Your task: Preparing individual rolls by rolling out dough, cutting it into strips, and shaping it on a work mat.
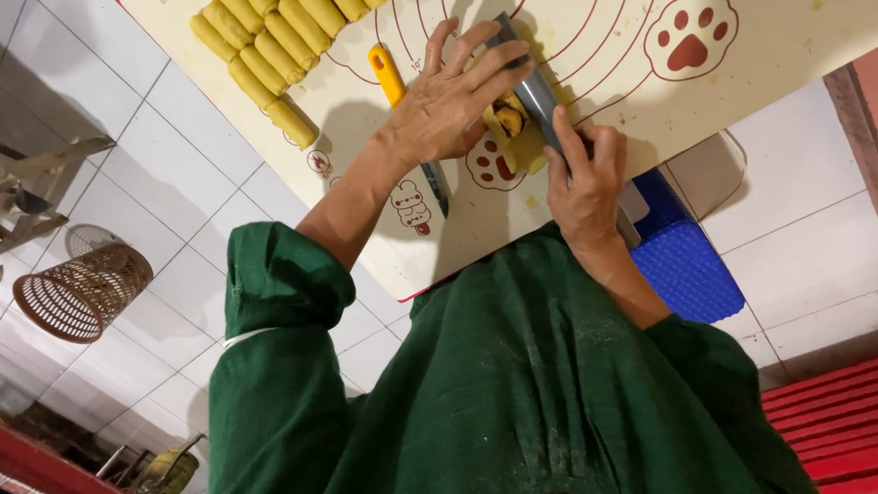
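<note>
Woven basket point(81, 293), blue textured mat point(688, 270) — red slats point(840, 428), white tiled floor point(161, 202)

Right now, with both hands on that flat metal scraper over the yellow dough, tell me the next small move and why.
Probably press the flat metal scraper straight down through the yellow dough piece. The left hand lies on its far end, the right hand grips the near end, and the blade sits over the dough on the cream paw-print baking mat, so the cut looks lined up.

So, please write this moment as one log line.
left hand: pressing scraper | right hand: gripping scraper | dough: under blade | mat: rolls lined up
</note>
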